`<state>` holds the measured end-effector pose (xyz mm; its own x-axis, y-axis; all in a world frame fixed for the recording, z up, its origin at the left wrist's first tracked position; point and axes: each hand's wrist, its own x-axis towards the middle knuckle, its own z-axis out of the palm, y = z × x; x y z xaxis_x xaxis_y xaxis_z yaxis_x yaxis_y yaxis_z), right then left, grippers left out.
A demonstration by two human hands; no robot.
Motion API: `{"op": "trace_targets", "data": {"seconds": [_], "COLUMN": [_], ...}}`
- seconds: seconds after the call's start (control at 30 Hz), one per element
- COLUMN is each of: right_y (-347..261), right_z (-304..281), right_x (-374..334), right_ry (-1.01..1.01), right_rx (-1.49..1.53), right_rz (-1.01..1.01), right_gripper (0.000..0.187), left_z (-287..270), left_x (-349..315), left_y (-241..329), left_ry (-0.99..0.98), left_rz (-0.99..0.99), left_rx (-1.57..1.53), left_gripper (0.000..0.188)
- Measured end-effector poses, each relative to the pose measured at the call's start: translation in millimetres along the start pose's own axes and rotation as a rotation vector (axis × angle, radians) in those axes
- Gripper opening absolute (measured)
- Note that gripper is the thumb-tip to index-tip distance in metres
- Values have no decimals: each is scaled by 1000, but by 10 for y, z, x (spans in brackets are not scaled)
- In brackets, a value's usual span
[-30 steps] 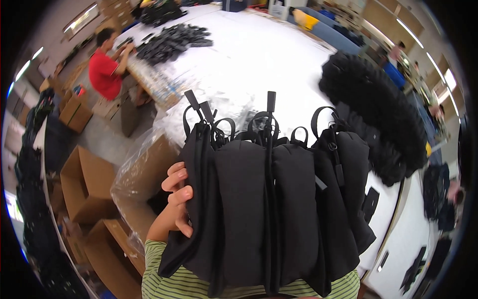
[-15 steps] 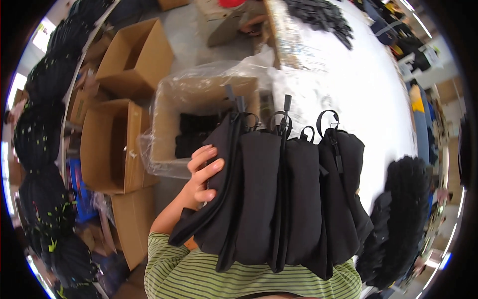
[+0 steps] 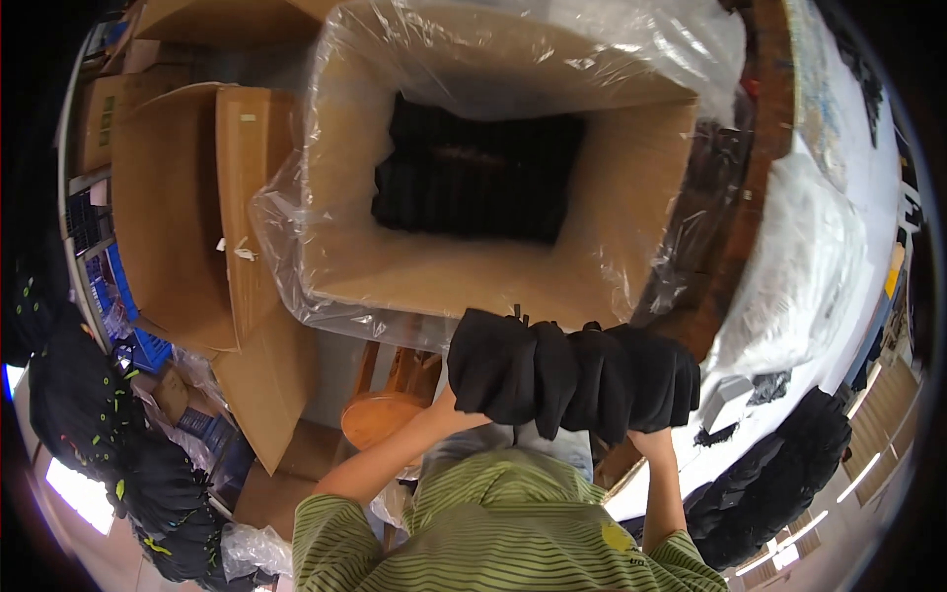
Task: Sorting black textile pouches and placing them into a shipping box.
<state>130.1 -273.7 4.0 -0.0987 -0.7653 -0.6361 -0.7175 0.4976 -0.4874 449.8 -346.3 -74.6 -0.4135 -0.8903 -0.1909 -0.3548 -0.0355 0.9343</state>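
Observation:
A row of several black fabric pouches (image 3: pixel 582 375) is squeezed together between my two hands, just past my waist. My left hand (image 3: pixel 462 412) grips the left end and my right hand (image 3: pixel 646 441) grips the right end; most fingers are hidden by the fabric. Right beyond the pouches stands a large open cardboard box (image 3: pixel 473 281), lined with a clear plastic bag (image 3: pixel 281 212) folded over its rim. More black pouches (image 3: pixel 473 178) lie packed in rows on its bottom. The held pouches overlap the box's near edge in view, outside it.
Open cardboard boxes (image 3: pixel 173 197) stand on the left. A round wooden stool (image 3: pixel 385 419) is under my left forearm. On the right runs a white-topped table (image 3: pixel 878 217) bearing clear plastic bags (image 3: pixel 799 266) and a black pile (image 3: pixel 779 474). Black bundles (image 3: pixel 89 424) line the far left.
I have turned and stepped toward the lined box, which now fills the upper middle. The pouches, upright against me before, are now lower and pressed together, and both hands show at the ends.

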Motion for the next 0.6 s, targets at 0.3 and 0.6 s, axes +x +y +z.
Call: {"op": "trace_targets", "data": {"seconds": [0.3, 0.6], "right_y": [-292, 266], "right_z": [612, 1332], "right_x": [2345, 3892], "right_ry": [-219, -437], "right_rx": [547, 529], "right_rz": [300, 330], "right_gripper": [82, 78], "left_z": [-51, 223], "left_x": [1183, 2124], "left_y": [-1285, -2807], "left_ry": [27, -155], "left_rz": [-539, -698], "left_rx": [-465, -624], "left_gripper": [76, 63]}}
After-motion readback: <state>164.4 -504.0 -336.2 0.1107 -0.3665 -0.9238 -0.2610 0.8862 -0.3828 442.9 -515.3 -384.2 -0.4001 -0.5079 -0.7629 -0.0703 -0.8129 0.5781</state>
